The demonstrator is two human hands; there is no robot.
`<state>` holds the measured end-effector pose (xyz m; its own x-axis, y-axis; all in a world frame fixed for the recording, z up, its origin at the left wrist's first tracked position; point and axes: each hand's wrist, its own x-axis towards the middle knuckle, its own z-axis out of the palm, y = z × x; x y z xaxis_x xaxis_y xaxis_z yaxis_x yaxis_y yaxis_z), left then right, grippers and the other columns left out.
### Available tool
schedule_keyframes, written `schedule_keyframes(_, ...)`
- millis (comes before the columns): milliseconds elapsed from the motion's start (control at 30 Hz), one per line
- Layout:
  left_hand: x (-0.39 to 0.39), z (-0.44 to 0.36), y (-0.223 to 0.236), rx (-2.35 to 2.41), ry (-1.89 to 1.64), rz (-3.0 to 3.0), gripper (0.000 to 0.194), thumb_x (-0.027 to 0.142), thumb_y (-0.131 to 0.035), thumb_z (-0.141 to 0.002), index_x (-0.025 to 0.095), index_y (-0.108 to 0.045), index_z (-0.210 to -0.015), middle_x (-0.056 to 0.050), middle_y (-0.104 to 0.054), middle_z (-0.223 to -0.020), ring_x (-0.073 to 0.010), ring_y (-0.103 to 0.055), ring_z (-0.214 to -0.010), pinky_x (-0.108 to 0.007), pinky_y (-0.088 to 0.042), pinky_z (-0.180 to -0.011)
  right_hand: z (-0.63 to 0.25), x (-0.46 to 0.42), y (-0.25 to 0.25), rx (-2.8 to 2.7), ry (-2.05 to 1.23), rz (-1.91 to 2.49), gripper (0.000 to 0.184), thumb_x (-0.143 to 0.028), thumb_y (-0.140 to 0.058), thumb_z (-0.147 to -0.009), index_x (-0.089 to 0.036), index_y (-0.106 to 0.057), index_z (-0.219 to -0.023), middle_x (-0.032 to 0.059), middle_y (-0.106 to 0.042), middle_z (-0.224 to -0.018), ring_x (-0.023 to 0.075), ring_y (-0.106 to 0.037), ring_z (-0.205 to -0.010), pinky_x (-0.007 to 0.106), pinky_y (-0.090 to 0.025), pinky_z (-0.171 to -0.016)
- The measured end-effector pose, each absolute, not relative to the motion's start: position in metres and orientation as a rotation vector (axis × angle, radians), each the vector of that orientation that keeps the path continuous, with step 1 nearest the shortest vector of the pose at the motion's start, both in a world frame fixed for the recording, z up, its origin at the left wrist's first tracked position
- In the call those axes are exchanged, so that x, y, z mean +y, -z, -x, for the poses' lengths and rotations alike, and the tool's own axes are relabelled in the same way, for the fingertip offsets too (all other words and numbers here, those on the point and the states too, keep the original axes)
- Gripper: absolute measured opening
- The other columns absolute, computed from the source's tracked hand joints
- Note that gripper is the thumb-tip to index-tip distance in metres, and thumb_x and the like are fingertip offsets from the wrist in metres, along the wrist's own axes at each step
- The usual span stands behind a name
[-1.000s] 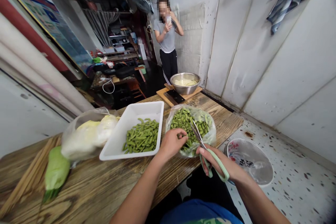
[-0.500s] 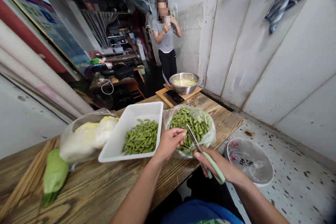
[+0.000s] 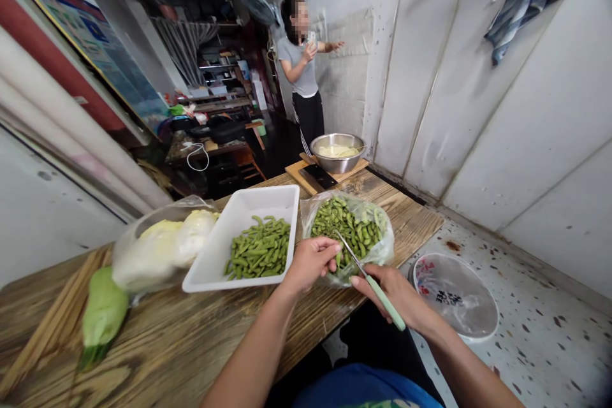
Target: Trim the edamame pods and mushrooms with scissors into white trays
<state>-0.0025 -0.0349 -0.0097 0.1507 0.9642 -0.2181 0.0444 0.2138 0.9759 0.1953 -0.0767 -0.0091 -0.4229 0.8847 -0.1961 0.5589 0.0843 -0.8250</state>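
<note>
Above the near edge of a clear plastic bag [image 3: 386, 248] of green edamame pods [image 3: 366, 227], my left hand [image 3: 310, 262] pinches a single edamame pod [image 3: 338, 259] between thumb and fingers. My right hand [image 3: 405, 296] grips scissors [image 3: 385, 301] with pale green handles. Their blades look closed and point up and left, the tips right by the left fingertips. Left of the bag, a white tray [image 3: 243, 204] holds a pile of edamame pods [image 3: 261, 248].
A bagged pale vegetable [image 3: 157, 248], a green squash [image 3: 102, 309] and wooden sticks [image 3: 57, 319] lie at left. Behind, a steel bowl [image 3: 337, 164] and a cleaver [image 3: 318, 176] rest on a cutting board [image 3: 296, 172]. A lined bin [image 3: 454, 296] stands right; a person [image 3: 301, 70] stands beyond the table.
The scissors have closed in my right hand, their handles coming together. My left hand stays almost in place. The person behind has turned and stretched an arm toward the wall.
</note>
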Motion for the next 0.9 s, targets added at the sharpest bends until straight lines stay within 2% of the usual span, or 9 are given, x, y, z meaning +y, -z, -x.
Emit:
schedule_keyframes(100,-0.033,0.004,0.01,1.187,-1.019,-1.034,0.046,0.05,-0.081,-0.063,0.012,-0.065,-0.083,-0.001,-0.063,-0.057,-0.006,-0.044,-0.042,-0.018,-0.022,-0.038,-0.194,-0.078,0.015,-1.943,-1.382,1.435,0.048,-0.066,-0.049,-0.092,-0.023,-0.041,-0.073,-0.0072,-0.042,-0.046,0.0093,-0.045,-0.037,0.019,-0.03,-0.037)
schedule_keyframes(167,-0.032,0.005,0.01,1.151,-1.089,-0.95,0.049,0.05,-0.084,-0.06,0.012,-0.064,-0.084,0.0,-0.062,-0.06,-0.0038,-0.04,-0.043,-0.017,-0.019,-0.038,-0.193,-0.079,0.017,-1.842,-1.5,1.389,0.053,-0.075,-0.044,-0.089,-0.023,-0.043,-0.078,-0.0074,-0.044,-0.046,0.0105,-0.046,-0.037,0.02,-0.033,-0.037)
schedule_keyframes(300,-0.033,0.004,0.006,1.08,-1.173,-0.809,0.052,0.051,-0.087,-0.056,0.013,-0.063,-0.081,0.005,-0.055,-0.056,-0.0004,-0.029,-0.04,-0.016,-0.013,-0.038,-0.192,-0.081,0.016,-1.769,-1.642,1.182,0.065,-0.084,-0.029,-0.086,-0.022,-0.045,-0.086,-0.0034,-0.054,-0.053,0.0141,-0.054,-0.048,0.025,-0.044,-0.049)
schedule_keyframes(367,-0.036,0.002,0.004,1.065,-1.212,-0.794,0.049,0.049,-0.087,-0.056,0.013,-0.062,-0.079,0.002,-0.059,-0.06,-0.0014,-0.036,-0.042,-0.016,-0.013,-0.039,-0.191,-0.082,0.015,-1.791,-1.637,1.159,0.066,-0.085,-0.027,-0.086,-0.021,-0.044,-0.085,-0.0023,-0.055,-0.054,0.015,-0.055,-0.051,0.026,-0.046,-0.054)
schedule_keyframes(500,-0.042,-0.006,0.002,1.102,-1.26,-0.78,0.04,0.04,-0.084,-0.058,0.013,-0.062,-0.078,-0.004,-0.067,-0.069,-0.0067,-0.053,-0.053,-0.015,-0.018,-0.04,-0.189,-0.081,0.016,-1.794,-1.619,1.226,0.067,-0.086,-0.027,-0.085,-0.022,-0.044,-0.085,-0.0039,-0.053,-0.053,0.0147,-0.054,-0.048,0.027,-0.046,-0.053)
schedule_keyframes(700,-0.048,-0.015,0.001,1.156,-1.203,-0.798,0.033,0.034,-0.081,-0.059,0.014,-0.058,-0.074,-0.002,-0.067,-0.059,-0.0025,-0.038,-0.04,-0.016,-0.018,-0.04,-0.186,-0.077,0.021,-1.819,-1.586,1.204,0.063,-0.081,-0.03,-0.089,-0.02,-0.046,-0.083,-0.005,-0.051,-0.051,0.0124,-0.052,-0.044,0.024,-0.044,-0.05)
schedule_keyframes(900,-0.053,-0.018,0.0,1.16,-1.188,-0.818,0.028,0.031,-0.079,-0.059,0.013,-0.06,-0.07,-0.002,-0.066,-0.055,-0.0032,-0.039,-0.04,-0.016,-0.022,-0.041,-0.184,-0.078,0.028,-1.703,-1.633,1.25,0.063,-0.082,-0.034,-0.086,-0.021,-0.047,-0.087,-0.0079,-0.047,-0.042,0.0119,-0.048,-0.033,0.021,-0.037,-0.037)
